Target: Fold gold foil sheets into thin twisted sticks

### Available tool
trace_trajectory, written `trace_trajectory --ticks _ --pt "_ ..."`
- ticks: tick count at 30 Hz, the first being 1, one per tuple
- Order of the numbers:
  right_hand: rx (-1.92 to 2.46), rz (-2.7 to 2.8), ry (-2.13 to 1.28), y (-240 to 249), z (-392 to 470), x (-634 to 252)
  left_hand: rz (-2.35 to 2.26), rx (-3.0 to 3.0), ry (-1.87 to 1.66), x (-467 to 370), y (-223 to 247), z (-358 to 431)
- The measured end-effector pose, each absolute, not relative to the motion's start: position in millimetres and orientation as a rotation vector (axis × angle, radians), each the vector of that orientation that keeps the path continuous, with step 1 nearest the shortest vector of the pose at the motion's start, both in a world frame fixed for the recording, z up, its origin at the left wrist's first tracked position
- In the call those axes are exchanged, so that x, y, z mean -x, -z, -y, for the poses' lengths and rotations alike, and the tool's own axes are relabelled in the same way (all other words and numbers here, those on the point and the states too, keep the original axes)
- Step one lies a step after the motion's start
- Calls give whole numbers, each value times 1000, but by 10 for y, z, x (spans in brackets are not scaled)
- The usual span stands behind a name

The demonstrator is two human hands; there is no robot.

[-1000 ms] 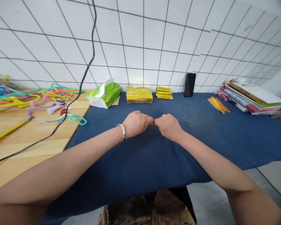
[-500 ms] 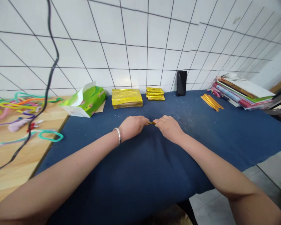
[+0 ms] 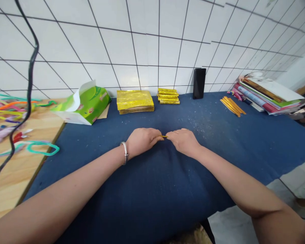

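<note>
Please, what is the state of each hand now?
Left hand: closed, pinching one end of a thin golden strip.
Right hand: closed, pinching the other end.

Bare blue cloth lies open in front of the hands and to their right, while a yellow stack, a smaller bundle and an upright phone block the way to the wall.
</note>
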State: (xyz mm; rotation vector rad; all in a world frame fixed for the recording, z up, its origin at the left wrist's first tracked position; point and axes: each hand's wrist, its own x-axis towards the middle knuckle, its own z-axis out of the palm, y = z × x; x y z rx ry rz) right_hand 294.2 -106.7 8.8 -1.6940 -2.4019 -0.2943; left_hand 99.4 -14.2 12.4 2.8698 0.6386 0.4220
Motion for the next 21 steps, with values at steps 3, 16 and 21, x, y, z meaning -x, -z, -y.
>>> trace_trajectory --ticks 3,16,21 --pt "1674 2396 261 -79 1079 -2967 -615 -2781 -467 -961 -148 135" --pt "1656 2408 305 -100 1102 -2868 -569 -2973 -513 -1026 -129 282" --pt "1685 2403 249 -124 1141 -2904 -494 -3114 -496 -984 -215 268"
